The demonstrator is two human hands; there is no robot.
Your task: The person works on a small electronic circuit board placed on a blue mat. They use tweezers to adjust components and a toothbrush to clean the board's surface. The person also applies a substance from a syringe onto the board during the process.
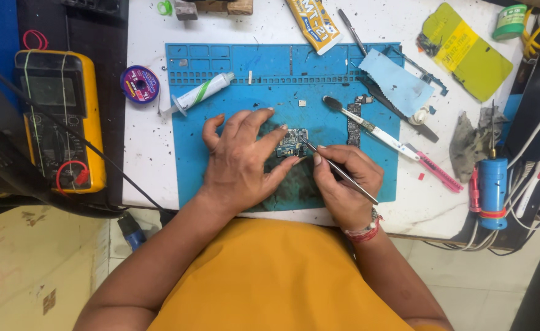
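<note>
A small circuit board (292,142) lies on the blue work mat (233,67). My left hand (240,160) rests on the mat with its fingertips pressing on the board's left and lower edges. My right hand (343,182) grips thin metal tweezers (337,168), and their tip touches the board's right side. A second narrow circuit board (354,122) lies just right of it.
On the mat lie a syringe of paste (199,95), a white-handled brush (368,127) and a light blue cloth (395,79). A yellow multimeter (61,116) sits at left, a solder spool (139,84) beside the mat, a blue cylindrical tool (492,190) and cables at right.
</note>
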